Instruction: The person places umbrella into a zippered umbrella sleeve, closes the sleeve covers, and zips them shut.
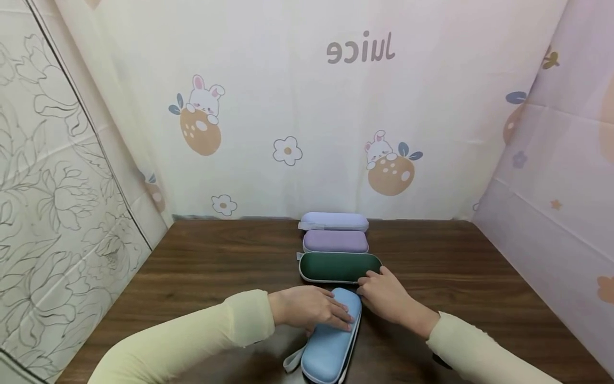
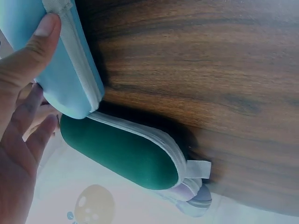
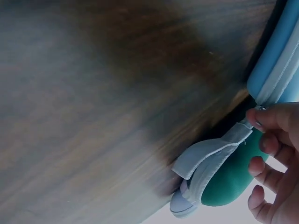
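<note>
A light blue zip case (image 1: 326, 349) lies at a slant on the table near the front, its wrist strap (image 1: 293, 360) trailing at the left. My left hand (image 1: 314, 308) holds it from the left, fingers across the top; in the left wrist view the thumb (image 2: 45, 35) presses beside the zip. At the case's far right end is my right hand (image 1: 386, 296). In the right wrist view its fingertips pinch at the end of the zip (image 3: 275, 86), where the small zipper pull is mostly covered. A dark green case (image 1: 338, 266) lies just beyond, close to the right fingers.
Behind the green case, a purple case (image 1: 336, 241) and a pale lavender case (image 1: 333, 220) lie in a row toward the table's back edge. All stand on a dark wooden table (image 1: 216, 266). Printed curtains (image 1: 288, 96) hang behind and at both sides.
</note>
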A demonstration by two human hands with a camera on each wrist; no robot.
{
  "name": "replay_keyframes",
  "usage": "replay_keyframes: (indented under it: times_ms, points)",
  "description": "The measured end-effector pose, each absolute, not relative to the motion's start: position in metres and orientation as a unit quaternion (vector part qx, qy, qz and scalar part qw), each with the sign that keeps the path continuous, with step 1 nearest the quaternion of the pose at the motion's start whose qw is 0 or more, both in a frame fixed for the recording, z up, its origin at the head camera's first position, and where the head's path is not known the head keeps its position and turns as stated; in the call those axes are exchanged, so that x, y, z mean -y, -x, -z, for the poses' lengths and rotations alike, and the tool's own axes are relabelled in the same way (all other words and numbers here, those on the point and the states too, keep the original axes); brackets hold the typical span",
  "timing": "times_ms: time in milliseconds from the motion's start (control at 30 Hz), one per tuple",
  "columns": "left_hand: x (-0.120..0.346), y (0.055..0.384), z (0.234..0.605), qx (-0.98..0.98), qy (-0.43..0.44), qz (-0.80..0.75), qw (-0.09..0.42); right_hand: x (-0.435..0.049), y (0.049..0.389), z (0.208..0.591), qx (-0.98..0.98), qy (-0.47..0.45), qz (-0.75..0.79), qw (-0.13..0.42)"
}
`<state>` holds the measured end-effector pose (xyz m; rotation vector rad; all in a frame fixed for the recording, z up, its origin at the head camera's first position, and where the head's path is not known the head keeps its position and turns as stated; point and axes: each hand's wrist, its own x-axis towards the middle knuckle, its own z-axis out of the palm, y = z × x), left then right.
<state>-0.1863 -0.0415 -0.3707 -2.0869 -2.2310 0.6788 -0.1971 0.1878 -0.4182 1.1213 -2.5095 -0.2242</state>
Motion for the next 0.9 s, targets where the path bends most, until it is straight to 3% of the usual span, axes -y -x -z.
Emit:
replay_keyframes:
  times_ms: [333,533,733,900]
  points:
    - [0.039,0.184,0.371,0.723,0.658,-0.211,0.011,-0.193,0.162,0.415,0.892,-0.417,0.044,0.170]
    - [0.038,0.180,0.374,0.740,0.630,-0.222,0.074,-0.183,0.139,0.415,0.889,-0.431,0.003,0.155]
    - [0.044,0.175,0.380,0.744,0.620,-0.206,0.137,-0.179,0.145,0.418,0.861,-0.453,0.030,0.231]
    - [0.051,0.177,0.387,0.763,0.620,-0.149,0.105,-0.177,0.158,0.419,0.825,-0.490,0.057,0.274]
